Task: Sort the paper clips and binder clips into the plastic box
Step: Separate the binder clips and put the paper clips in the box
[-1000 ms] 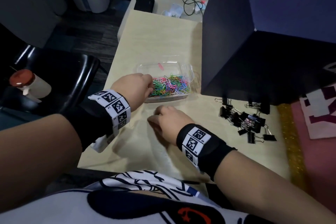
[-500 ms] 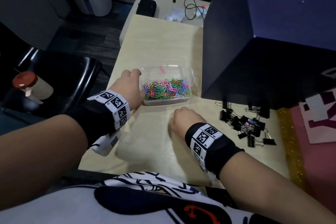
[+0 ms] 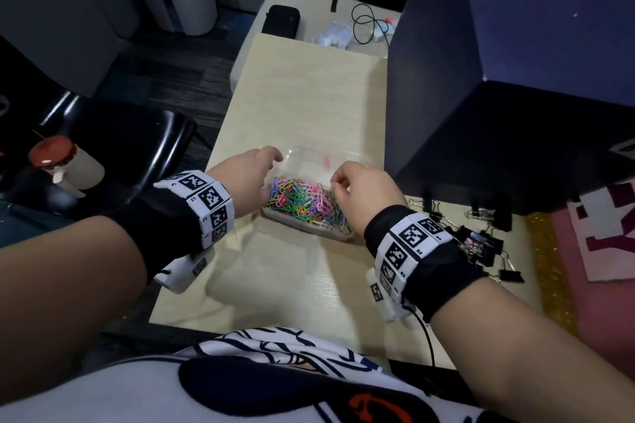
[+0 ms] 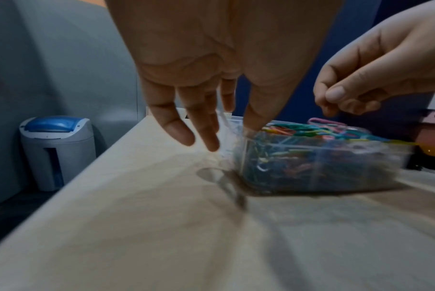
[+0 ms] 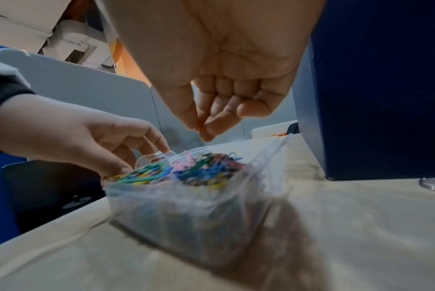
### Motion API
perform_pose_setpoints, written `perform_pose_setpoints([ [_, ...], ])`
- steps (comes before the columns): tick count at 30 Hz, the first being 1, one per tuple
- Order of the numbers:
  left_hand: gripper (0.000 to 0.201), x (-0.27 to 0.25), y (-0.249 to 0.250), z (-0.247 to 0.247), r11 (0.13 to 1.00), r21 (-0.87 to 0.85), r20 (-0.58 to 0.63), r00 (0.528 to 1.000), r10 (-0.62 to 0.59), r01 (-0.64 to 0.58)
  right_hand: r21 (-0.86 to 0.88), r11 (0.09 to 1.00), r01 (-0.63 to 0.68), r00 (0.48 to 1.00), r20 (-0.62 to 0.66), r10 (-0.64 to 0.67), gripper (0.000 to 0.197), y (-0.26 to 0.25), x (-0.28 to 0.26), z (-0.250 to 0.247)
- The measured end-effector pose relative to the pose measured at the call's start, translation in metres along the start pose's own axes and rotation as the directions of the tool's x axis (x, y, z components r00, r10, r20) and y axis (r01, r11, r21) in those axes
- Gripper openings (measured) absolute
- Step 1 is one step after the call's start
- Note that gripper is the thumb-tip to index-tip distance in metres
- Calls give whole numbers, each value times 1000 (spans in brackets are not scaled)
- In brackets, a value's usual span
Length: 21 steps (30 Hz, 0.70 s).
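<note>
A clear plastic box (image 3: 347, 161) (image 4: 311, 157) (image 5: 186, 206) heaped with coloured paper clips (image 3: 299, 199) sits mid-table, turned askew. My left hand (image 3: 247, 175) holds its left wall, thumb (image 4: 256, 116) at the rim and fingers (image 4: 206, 135) outside. My right hand (image 3: 360, 189) hovers over the box's right side, thumb and forefinger (image 5: 206, 126) pinched together. An orange sliver between them looks like a paper clip. A pile of black binder clips (image 3: 481, 244) lies on the table to the right, partly behind my right wrist.
A tall dark blue box (image 3: 498, 79) stands right behind the plastic box. The pale table (image 3: 302, 103) ends at its left edge above a black chair (image 3: 113, 148) and a red-capped bottle (image 3: 58, 165). Pink cloth (image 3: 604, 302) lies at the right.
My right hand left the table in front of the box and rose over its right side. My left hand shifted from above the clips to the left wall. The box has turned.
</note>
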State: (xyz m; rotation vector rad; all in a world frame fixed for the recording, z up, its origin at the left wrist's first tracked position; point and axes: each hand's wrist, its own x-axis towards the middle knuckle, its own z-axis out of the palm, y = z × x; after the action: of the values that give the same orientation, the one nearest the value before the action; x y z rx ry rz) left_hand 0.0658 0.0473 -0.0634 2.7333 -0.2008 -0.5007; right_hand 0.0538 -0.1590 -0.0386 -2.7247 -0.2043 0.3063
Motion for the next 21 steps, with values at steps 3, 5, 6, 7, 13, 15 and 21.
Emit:
perform_pose_setpoints([
  [3, 53, 0, -1, -5, 998, 24, 64, 996, 55, -56, -117, 993, 16, 998, 59, -9, 21, 5, 7, -1],
  [5, 52, 0, 0, -8, 993, 49, 94, 991, 98, -103, -260, 962, 84, 990, 131, -51, 27, 9, 9, -1],
  [6, 50, -1, 0, -8, 990, 66, 107, 987, 120, -127, -334, 934, 124, 984, 161, -73, 30, 10, 9, -1],
  [7, 49, 0, 0, -9, 985, 86, 118, 983, 139, -150, -402, 902, 159, 979, 183, -92, 30, 10, 8, -1],
  [13, 45, -1, 7, -9, 969, 178, 140, 979, 148, -172, -470, 851, 236, 959, 255, -125, 24, 13, 2, 6],
  [15, 44, -1, 8, -9, 970, 182, 143, 980, 136, -161, -466, 851, 243, 957, 256, -133, 20, 14, 0, 8],
  [21, 43, -1, 9, -9, 975, 174, 126, 985, 117, -138, -477, 843, 248, 953, 275, -125, 24, 16, 2, 12],
])
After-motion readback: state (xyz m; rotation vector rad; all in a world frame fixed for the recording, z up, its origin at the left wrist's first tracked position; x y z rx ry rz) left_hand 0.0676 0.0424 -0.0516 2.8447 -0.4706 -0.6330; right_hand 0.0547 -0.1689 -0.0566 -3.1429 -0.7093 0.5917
